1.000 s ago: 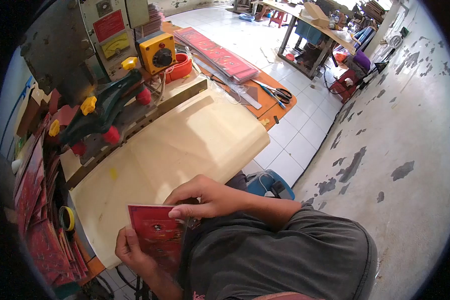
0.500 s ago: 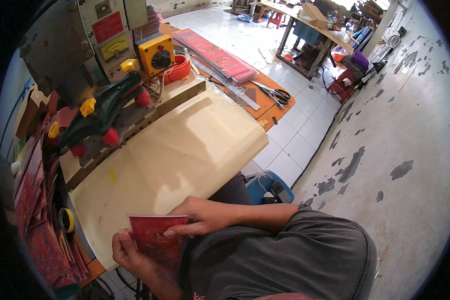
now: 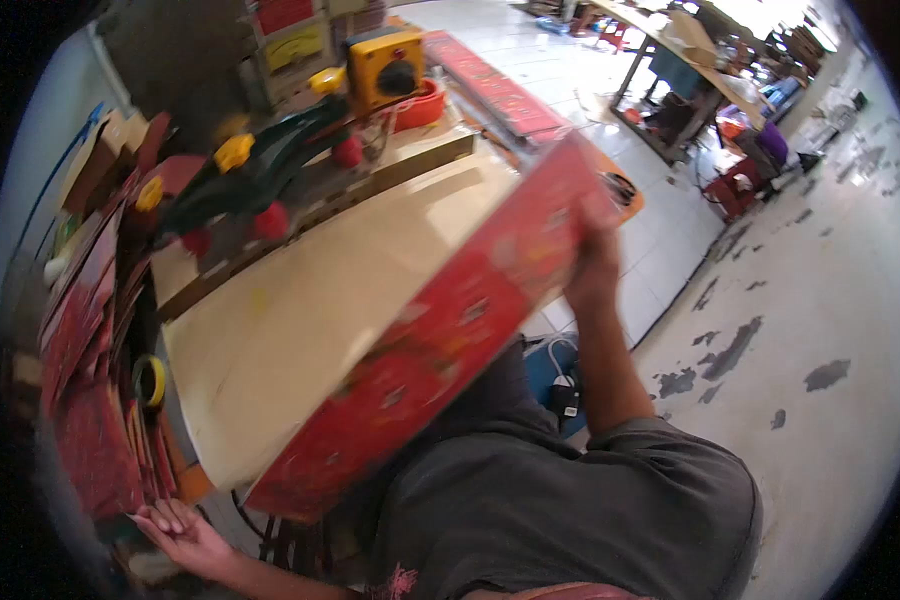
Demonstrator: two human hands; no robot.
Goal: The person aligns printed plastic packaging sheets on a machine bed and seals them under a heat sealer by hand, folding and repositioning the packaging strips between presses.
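A long red printed sheet (image 3: pixel 410 340) with a repeated pattern slants across the front of the worktable, blurred by motion. My right hand (image 3: pixel 595 250) grips its upper right end, fingers partly hidden at the edge. The sheet's lower left end hangs near the table's front edge. Apart from it, my left hand (image 3: pixel 182 532) is at the lower left, fingers curled, beside the stack of red sheets (image 3: pixel 95 450). Whether it pinches anything is unclear.
A cream covering (image 3: pixel 290 290) lies over the table before a press with a dark green clamp frame (image 3: pixel 270 160) and yellow knobs. A tape roll (image 3: pixel 150 381) stands at left. More red sheets (image 3: pixel 490 88) lie behind. A peeling wall (image 3: pixel 770 400) runs along the right.
My right hand has raised the red sheet up and to the right, so its full length shows. My left hand has let go of it and moved left and down to the stack. The view has shifted.
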